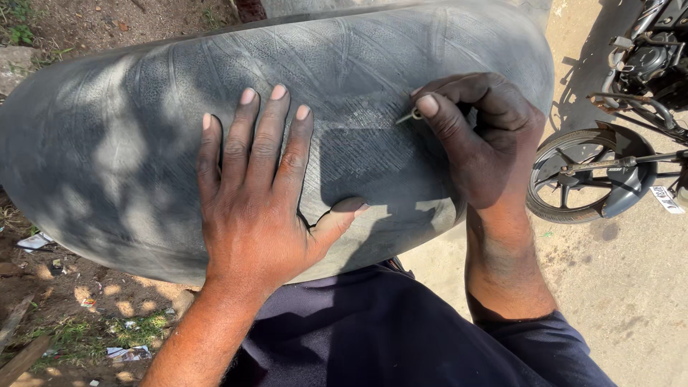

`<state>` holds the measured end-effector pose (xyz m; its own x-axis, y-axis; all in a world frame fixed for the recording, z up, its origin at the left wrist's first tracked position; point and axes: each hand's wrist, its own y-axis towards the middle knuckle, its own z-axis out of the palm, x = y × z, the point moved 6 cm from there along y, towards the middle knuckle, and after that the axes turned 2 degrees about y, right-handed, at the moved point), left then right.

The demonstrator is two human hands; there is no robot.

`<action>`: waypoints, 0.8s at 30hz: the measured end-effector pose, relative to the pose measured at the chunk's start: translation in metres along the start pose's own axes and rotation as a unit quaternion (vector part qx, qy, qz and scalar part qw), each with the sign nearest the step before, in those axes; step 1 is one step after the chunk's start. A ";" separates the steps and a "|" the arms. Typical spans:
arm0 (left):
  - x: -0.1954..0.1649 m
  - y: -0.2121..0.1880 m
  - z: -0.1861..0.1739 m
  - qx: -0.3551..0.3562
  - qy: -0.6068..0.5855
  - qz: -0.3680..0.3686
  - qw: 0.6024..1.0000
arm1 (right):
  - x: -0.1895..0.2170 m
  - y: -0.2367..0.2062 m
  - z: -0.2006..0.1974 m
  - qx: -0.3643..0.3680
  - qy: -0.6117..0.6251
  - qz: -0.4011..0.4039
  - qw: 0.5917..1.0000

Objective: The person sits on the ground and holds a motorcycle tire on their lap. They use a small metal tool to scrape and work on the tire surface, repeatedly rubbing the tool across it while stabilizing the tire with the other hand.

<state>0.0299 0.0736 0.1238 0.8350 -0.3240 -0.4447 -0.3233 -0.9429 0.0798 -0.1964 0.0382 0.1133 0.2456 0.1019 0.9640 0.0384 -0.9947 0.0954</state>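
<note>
Head view: right hand (487, 143) pinches what looks like a small metal tool (410, 115) against a roughened patch at frame centre on the grey inner tube (129, 143); left hand (258, 193) lies flat, open, beside. Motorcycle (616, 143) stands at right.
</note>
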 end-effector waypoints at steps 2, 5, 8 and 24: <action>0.001 0.000 0.001 0.006 0.003 -0.001 1.000 | -0.001 -0.001 0.000 -0.008 0.030 0.006 1.000; 0.002 -0.001 0.002 0.003 -0.006 -0.006 1.000 | 0.004 0.000 0.005 0.018 0.002 0.004 1.000; 0.004 0.000 0.005 0.013 0.003 -0.009 1.000 | 0.005 0.007 0.004 -0.028 0.015 0.047 0.998; 0.002 0.002 0.004 0.003 0.013 -0.010 1.000 | 0.004 -0.001 0.001 -0.052 -0.070 0.066 0.994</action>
<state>0.0294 0.0714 0.1199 0.8528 -0.3080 -0.4219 -0.3100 -0.9485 0.0657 -0.1943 0.0399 0.1171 0.3745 -0.0364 0.9265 -0.1024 -0.9947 0.0023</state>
